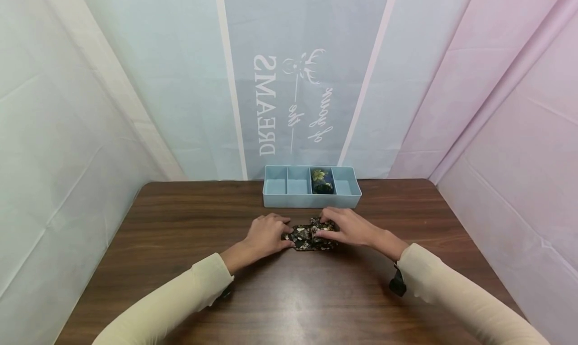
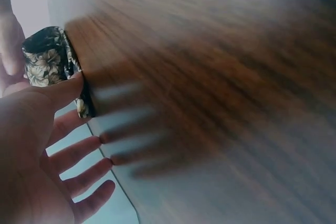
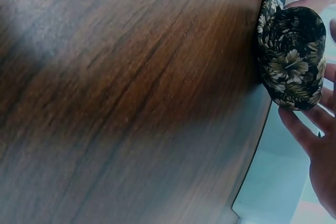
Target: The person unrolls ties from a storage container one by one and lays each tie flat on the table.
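Observation:
A dark cloth with a pale floral print (image 1: pixel 301 237) lies on the table, rolled up at its right side and flat at its left. My left hand (image 1: pixel 267 235) touches the flat end with thumb and forefinger, its other fingers stretched out. Around the rolled part (image 3: pixel 291 61) sits my right hand (image 1: pixel 349 227), thumb on the near side and fingers beyond it. In the left wrist view the roll (image 2: pixel 46 66) stands up from the flat end. Some of the right fingertips are hidden behind the roll.
A light blue box (image 1: pixel 311 201) with several compartments stands at the table's back edge, just behind my hands. One compartment holds a rolled navy cloth with a green leaf print (image 1: pixel 322 180). Fabric curtains (image 1: pixel 307 34) enclose the wooden table (image 1: pixel 289 295) at the back and sides.

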A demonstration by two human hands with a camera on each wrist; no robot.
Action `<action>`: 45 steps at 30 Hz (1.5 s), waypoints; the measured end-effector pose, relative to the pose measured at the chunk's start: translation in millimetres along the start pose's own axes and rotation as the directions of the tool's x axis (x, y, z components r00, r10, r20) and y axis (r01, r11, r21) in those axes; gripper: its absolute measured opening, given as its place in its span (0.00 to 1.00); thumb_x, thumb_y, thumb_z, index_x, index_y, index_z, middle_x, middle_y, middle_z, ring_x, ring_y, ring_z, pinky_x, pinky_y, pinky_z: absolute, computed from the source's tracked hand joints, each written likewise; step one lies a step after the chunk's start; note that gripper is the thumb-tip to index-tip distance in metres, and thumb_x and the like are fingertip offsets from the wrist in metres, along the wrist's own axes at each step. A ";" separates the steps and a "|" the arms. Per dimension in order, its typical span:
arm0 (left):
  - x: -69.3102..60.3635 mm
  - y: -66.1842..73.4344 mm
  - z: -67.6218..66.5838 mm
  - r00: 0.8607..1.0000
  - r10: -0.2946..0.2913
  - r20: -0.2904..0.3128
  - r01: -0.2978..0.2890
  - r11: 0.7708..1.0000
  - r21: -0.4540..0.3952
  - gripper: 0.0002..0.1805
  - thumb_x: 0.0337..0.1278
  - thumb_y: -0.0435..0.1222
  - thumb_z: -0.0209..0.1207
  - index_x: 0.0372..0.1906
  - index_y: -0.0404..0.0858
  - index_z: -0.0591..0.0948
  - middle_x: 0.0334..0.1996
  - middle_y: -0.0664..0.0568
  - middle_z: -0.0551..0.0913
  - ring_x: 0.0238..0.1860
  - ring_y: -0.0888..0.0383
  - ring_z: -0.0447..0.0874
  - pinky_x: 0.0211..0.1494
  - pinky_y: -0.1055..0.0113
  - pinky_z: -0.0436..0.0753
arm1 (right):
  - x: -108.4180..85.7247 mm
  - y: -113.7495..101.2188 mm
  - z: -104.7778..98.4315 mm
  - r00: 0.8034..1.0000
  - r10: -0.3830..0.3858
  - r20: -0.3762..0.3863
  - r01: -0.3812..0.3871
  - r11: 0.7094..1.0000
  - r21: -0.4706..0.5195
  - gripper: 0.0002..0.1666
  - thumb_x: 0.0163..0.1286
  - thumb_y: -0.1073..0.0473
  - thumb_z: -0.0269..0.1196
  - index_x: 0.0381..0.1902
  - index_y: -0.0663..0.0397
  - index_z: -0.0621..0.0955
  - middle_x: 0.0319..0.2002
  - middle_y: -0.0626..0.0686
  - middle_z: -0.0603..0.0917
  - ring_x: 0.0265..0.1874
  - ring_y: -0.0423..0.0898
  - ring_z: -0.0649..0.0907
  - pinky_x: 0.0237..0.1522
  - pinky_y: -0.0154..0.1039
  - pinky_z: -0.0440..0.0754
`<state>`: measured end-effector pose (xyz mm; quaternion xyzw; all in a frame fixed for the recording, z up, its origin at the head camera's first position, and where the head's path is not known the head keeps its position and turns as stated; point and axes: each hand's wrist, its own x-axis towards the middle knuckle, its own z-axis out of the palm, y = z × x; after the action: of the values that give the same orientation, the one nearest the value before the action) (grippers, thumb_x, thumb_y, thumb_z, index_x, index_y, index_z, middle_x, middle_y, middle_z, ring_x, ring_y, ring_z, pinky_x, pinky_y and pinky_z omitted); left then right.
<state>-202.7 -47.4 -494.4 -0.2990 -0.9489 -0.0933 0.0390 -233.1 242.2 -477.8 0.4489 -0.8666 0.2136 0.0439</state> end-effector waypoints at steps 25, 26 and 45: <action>19.2 19.1 4.6 0.979 0.190 0.069 -0.185 0.980 -0.073 0.27 0.70 0.53 0.68 0.67 0.46 0.85 0.73 0.50 0.78 0.64 0.50 0.85 0.52 0.57 0.91 | -4.4 6.7 -7.5 0.997 -0.080 0.015 0.079 0.995 0.053 0.16 0.73 0.61 0.68 0.57 0.52 0.85 0.51 0.48 0.87 0.38 0.37 0.84 0.39 0.39 0.86; 19.8 19.0 5.8 0.976 0.205 0.073 -0.199 0.977 -0.078 0.26 0.71 0.52 0.67 0.68 0.46 0.84 0.73 0.50 0.77 0.65 0.50 0.84 0.53 0.58 0.90 | -4.7 7.2 -8.1 0.996 -0.090 0.027 0.089 0.995 0.052 0.16 0.73 0.62 0.67 0.58 0.51 0.86 0.53 0.49 0.86 0.41 0.38 0.85 0.40 0.39 0.86; 17.8 12.0 10.3 0.959 0.258 0.114 -0.228 0.947 -0.225 0.27 0.74 0.48 0.65 0.72 0.45 0.80 0.74 0.49 0.76 0.72 0.52 0.77 0.67 0.54 0.83 | 0.6 1.3 -4.7 0.999 0.011 0.037 -0.010 0.999 -0.033 0.10 0.70 0.50 0.73 0.45 0.43 0.85 0.41 0.41 0.85 0.26 0.34 0.75 0.27 0.32 0.75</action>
<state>-210.5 -25.7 -500.4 -0.4221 -0.8899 -0.1656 -0.0491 -235.1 244.3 -473.8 0.4474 -0.8730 0.1912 0.0342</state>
